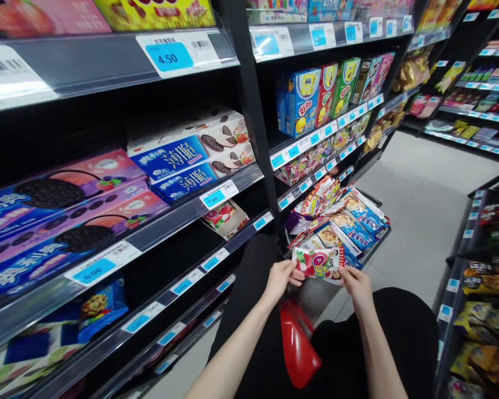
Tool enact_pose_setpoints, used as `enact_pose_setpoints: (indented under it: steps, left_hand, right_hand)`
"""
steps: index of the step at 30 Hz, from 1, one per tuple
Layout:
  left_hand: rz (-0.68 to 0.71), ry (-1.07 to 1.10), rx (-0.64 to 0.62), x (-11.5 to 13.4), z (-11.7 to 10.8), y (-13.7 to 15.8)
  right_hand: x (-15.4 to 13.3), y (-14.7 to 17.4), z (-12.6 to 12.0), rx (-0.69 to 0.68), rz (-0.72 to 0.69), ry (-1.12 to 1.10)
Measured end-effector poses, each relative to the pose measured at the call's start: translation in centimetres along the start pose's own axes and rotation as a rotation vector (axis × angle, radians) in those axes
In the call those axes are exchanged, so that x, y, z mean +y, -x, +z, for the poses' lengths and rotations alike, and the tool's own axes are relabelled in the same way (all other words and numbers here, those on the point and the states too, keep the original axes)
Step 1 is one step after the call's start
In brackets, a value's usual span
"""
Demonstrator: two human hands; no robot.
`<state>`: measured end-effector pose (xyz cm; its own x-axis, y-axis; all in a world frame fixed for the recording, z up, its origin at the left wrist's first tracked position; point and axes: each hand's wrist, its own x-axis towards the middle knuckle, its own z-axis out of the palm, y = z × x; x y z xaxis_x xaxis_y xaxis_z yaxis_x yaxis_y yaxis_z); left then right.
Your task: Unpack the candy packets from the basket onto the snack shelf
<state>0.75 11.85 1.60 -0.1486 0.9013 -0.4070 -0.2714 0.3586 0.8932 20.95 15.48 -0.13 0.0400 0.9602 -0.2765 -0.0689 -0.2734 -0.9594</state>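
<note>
Between my two hands a small white, red and green candy packet [318, 262] is held by its ends, its printed front facing up. My left hand [283, 279] is closed on its left end, and my right hand [355, 281] pinches its right end. Just beyond the packet sits a dark cart tray [381, 241] heaped with snacks. Blue cookie packets [353, 219] fill its right side, and red-and-white candy bags [322, 195] lie at its far left.
On the left shelf lie blue thin-cookie boxes [183, 160] and purple cookie boxes [72, 194]. Cartoon snack boxes [303, 100] stand farther along. A red plastic part [297, 349] is between my knees. The tiled aisle floor [416, 183] runs ahead, with bagged goods [480, 321] shelved on the right.
</note>
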Motion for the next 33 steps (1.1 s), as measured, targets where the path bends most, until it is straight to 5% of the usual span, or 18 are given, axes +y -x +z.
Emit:
enact_pose_setpoints:
  steps: [7, 12, 25, 29, 33]
  left_hand:
    - [0.018, 0.127, 0.021, 0.09, -0.16, 0.16]
    - [0.048, 0.108, 0.058, 0.02, -0.26, 0.16]
    - [0.145, 0.107, 0.050, -0.35, 0.06, -0.24]
    - [0.213, -0.028, 0.090, -0.10, -0.06, -0.27]
    - [0.443, -0.335, 0.165, 0.58, -0.31, 0.30]
  right_hand:
    - [0.23, 0.24, -0.29, -0.095, 0.025, -0.252]
    - [0.77, 0.14, -0.05, -0.088, 0.014, -0.100]
    - [0.55, -0.09, 0.47, -0.031, -0.034, -0.115]
    - [0.75, -0.06, 0.23, -0.023, -0.083, -0.044]
    - [0.56, 0.22, -0.08, -0.008, -0.125, 0.005]
